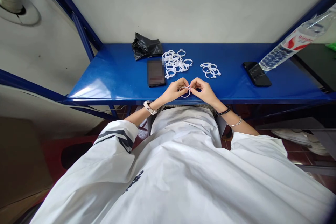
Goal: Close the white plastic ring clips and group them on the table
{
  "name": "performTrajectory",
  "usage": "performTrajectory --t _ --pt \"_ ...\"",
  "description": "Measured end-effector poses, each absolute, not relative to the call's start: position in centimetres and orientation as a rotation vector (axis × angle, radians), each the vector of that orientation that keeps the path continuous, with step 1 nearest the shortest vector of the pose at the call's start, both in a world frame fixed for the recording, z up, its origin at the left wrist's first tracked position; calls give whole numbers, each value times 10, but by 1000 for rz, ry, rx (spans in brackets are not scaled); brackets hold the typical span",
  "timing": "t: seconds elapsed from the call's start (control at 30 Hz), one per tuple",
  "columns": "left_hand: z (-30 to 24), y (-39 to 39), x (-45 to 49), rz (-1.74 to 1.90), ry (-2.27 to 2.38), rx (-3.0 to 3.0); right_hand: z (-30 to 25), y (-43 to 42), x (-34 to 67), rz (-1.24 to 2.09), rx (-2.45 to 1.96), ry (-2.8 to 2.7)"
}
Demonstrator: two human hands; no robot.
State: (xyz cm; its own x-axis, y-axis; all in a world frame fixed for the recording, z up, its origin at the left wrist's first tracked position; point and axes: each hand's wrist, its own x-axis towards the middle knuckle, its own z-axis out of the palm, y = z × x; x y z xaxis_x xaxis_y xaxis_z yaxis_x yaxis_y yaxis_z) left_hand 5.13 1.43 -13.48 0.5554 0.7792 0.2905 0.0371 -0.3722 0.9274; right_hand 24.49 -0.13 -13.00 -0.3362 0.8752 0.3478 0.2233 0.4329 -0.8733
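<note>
Both of my hands meet at the near edge of the blue shelf (110, 77), pinching one white plastic ring (185, 92) between them. My left hand (174, 90) grips the ring's left side with curled fingers. My right hand (203, 89) pinches its right end. Just beyond my hands lies a large pile of white rings (174, 63), and a smaller group of rings (210, 70) lies to its right.
A dark phone (155, 72) lies left of the big pile, with a crumpled black bag (145, 47) behind it. Another black phone (256, 73) and a tilted clear water bottle (294, 43) sit at the right. Blue frame posts (78, 24) flank the shelf.
</note>
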Motion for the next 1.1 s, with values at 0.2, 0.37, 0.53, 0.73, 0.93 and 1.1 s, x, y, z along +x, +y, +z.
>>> performTrajectory --t 0.2,0.37,0.53,0.73,0.93,1.1 --pt "-134 13 51 916 665 1778 -132 0 246 925 -902 -1805" --pt "-132 12 51 910 692 1803 -131 0 246 920 -901 -1824" --pt "-130 11 51 907 713 1829 -129 -2 245 908 -916 -1844" --pt "-129 11 51 925 708 1878 -127 -4 244 894 -928 -1871" --pt "-124 9 52 948 715 1938 -127 -5 243 877 -939 -1877" --pt "-126 11 51 988 735 1990 -127 -6 242 859 -954 -1873"
